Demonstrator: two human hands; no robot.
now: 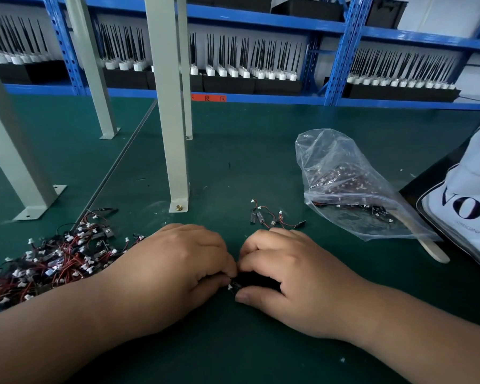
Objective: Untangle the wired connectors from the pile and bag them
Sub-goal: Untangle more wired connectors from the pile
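A tangled pile of wired connectors (53,259), red and black wires with small white plugs, lies on the green mat at the left. My left hand (183,261) and my right hand (286,275) meet in the middle of the mat, and both pinch one wired connector (231,286) between curled fingers; only its white plug and a bit of black show. A few separated connectors (272,217) lie just beyond my right hand. A clear zip bag (341,187) holding several connectors lies at the right, its mouth towards me.
Grey metal frame legs (175,151) stand bolted to the mat behind my hands. A white printed bag (466,212) lies at the right edge, with a pale wooden stick (434,252) beside it. Blue shelving (261,98) with trays of black antennas lines the back.
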